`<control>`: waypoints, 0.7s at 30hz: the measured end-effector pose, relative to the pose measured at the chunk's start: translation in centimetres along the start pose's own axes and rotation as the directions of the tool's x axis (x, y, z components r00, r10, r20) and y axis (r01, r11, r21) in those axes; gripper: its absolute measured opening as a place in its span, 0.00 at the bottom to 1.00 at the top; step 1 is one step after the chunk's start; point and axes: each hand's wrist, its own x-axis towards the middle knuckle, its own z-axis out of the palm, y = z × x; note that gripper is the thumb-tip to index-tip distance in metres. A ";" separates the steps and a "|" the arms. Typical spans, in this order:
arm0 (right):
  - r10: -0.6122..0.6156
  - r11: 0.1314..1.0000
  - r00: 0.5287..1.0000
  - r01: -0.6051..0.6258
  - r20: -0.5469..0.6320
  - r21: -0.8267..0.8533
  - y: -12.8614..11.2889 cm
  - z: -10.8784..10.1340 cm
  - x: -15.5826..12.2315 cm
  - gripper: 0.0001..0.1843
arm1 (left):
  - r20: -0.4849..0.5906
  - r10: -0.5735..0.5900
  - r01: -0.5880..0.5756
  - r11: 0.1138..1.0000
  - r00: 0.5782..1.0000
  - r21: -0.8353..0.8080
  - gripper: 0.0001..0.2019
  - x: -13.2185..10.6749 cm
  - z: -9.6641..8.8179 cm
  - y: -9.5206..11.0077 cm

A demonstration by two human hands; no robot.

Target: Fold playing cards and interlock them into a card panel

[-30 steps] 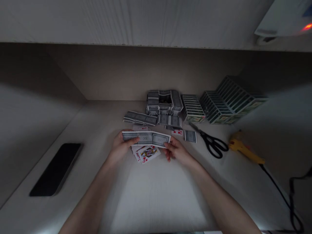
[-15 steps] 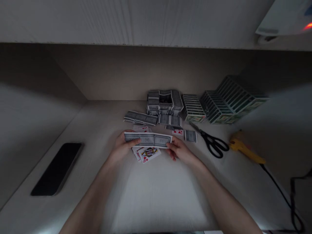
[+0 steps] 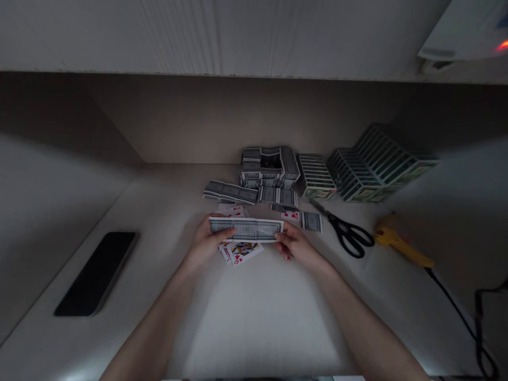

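Pale bench (image 3: 254,323) fills my view. My left grip (image 3: 205,242) and right grip (image 3: 297,245) are closed on opposite ends of a spread of playing cards (image 3: 246,229), its long axis running crosswise between them.

- We are at a built-in desk (image 3: 254,328) with a pale wood-grain top, set into a snug nook that looks like a home hobby corner.
- A white shelf (image 3: 198,37) runs low overhead, and beige walls (image 3: 159,121) close in the back and left.
- Household things lie about us: a black smartphone (image 3: 96,274), black-handled scissors (image 3: 348,236) and a yellow hot glue gun (image 3: 397,243) with a black cord (image 3: 452,301).
- Loose playing cards (image 3: 230,192) and stacked decks share the desk, which suits a home craft spot.
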 end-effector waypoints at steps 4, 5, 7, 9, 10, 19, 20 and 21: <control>0.046 0.995 0.997 -0.050 0.054 0.081 -0.4 -0.2 -0.1 0.15 | 0.066 -0.027 0.031 0.997 0.997 -0.066 0.21 0.0 -0.1 0.2; 0.056 0.993 0.996 -0.063 0.071 0.100 -0.4 -0.3 -0.1 0.16 | 0.078 -0.027 0.033 0.997 0.997 -0.072 0.21 0.1 -0.2 0.2; 0.067 0.989 0.993 -0.079 0.098 0.122 -0.4 -0.4 -0.1 0.17 | 0.102 -0.018 0.026 0.997 0.995 -0.077 0.21 0.2 -0.5 0.2; 0.060 0.989 0.992 -0.074 0.107 0.129 -0.4 -0.4 0.0 0.17 | 0.110 -0.004 0.013 0.996 0.994 -0.084 0.21 0.2 -0.6 0.1; 0.053 0.989 0.993 -0.066 0.106 0.129 -0.3 -0.4 0.0 0.17 | 0.110 -0.001 0.010 0.996 0.994 -0.085 0.20 0.3 -0.6 0.1; -0.021 1.000 0.999 0.022 0.032 -0.017 0.2 0.1 0.1 0.16 | -0.065 0.049 -0.046 0.998 0.997 0.044 0.22 0.1 0.3 -0.1; -0.020 1.000 0.999 0.021 0.034 -0.022 0.2 0.2 0.1 0.16 | -0.072 0.059 -0.055 0.997 0.996 0.061 0.22 0.1 0.4 -0.1; -0.018 0.999 0.999 0.019 0.037 -0.025 0.2 0.1 0.1 0.16 | -0.078 0.071 -0.065 0.994 0.994 0.085 0.22 0.0 0.4 -0.1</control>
